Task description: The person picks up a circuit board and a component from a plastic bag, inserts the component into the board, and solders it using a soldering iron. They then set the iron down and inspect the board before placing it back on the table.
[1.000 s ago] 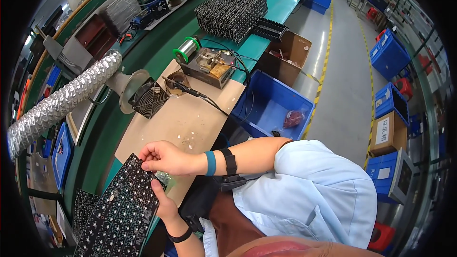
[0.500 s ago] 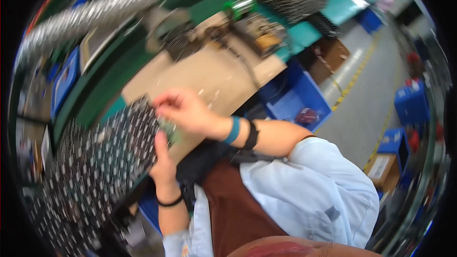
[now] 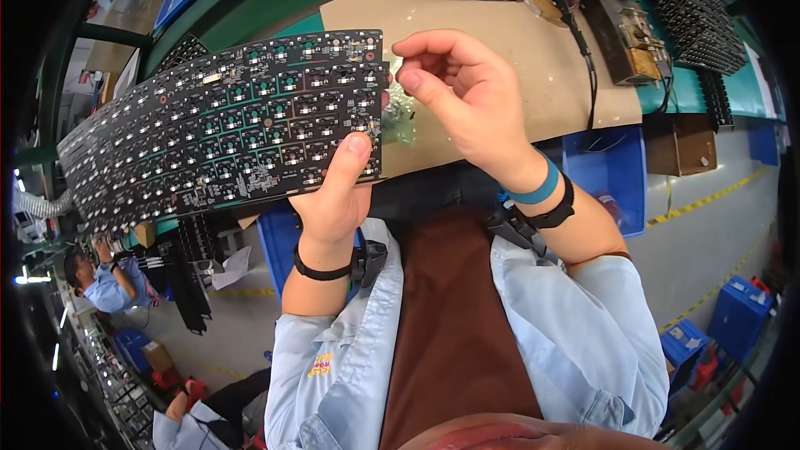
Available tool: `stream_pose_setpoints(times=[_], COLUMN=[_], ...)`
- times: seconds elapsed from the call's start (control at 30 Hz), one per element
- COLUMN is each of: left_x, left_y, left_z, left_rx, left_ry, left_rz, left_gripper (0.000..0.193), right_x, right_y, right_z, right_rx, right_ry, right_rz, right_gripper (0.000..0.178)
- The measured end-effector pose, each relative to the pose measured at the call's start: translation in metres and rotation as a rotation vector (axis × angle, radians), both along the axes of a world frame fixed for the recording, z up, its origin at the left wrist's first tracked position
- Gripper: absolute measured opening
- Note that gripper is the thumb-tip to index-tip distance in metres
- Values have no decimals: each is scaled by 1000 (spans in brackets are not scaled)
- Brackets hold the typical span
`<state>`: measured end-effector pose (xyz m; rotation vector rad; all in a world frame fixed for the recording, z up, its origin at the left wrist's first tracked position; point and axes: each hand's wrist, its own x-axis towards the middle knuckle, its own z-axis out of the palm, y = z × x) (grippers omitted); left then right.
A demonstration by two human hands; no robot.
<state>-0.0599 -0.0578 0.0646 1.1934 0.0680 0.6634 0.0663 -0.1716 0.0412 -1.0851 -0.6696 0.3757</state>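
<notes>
Board: black circuit board (image 3: 225,121) held up over the counter (image 3: 500,58), its parts side facing the camera.
Left hand (image 3: 333,196): closed on the board's lower right edge, thumb pressed on its face.
Right hand (image 3: 462,96): just beside the board's top right corner, fingers curled with tips pinched; whether they hold anything I cannot tell.
Progress: board looks in mid-check, not yet set down.
Containers: blue bin (image 3: 621,171) under the counter edge, contents unclear; cardboard box (image 3: 679,142) beside it.

A light blue long-sleeved shirt (image 3: 575,325) and a brown apron (image 3: 454,325) are worn. A black wristband (image 3: 321,271) is worn on the left wrist, a teal band (image 3: 537,192) beside a black strap (image 3: 554,212) on the right.
</notes>
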Motion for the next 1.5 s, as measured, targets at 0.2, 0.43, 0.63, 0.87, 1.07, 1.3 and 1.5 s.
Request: stream_pose_setpoints(times=[0.2, 0.43, 0.63, 0.87, 1.07, 1.3, 1.5], left_x=[2, 2, 0, 0, 3, 5, -12], left_y=[-2, -3, 1, -1, -5, -5, 17], left_z=[3, -1, -1, -3, -8, -16, -25], left_rx=[-38, -84, -134, -104, 8, 98, 387], left_ry=[-12, -14, -8, -32, -32, 26, 304], left_rz=[-30, -83, -102, -79, -31, 101, 73], left_gripper=[53, 59, 59, 59, 59, 56, 52], right_x=[1, 3, 0, -5, -3, 4, 9], right_y=[-6, -11, -6, 0, -5, -5, 16], right_z=[6, 6, 8, 6, 3, 0, -10], right_rx=[-1, -18, -12, 38, -16, -93, -37], right_ry=[-159, -309, -331, -275, -316, -385, -427], right_rz=[-14, -46, -73, -157, -170, -126, -224], right_gripper=[28, 29, 28, 24, 24, 23, 23])
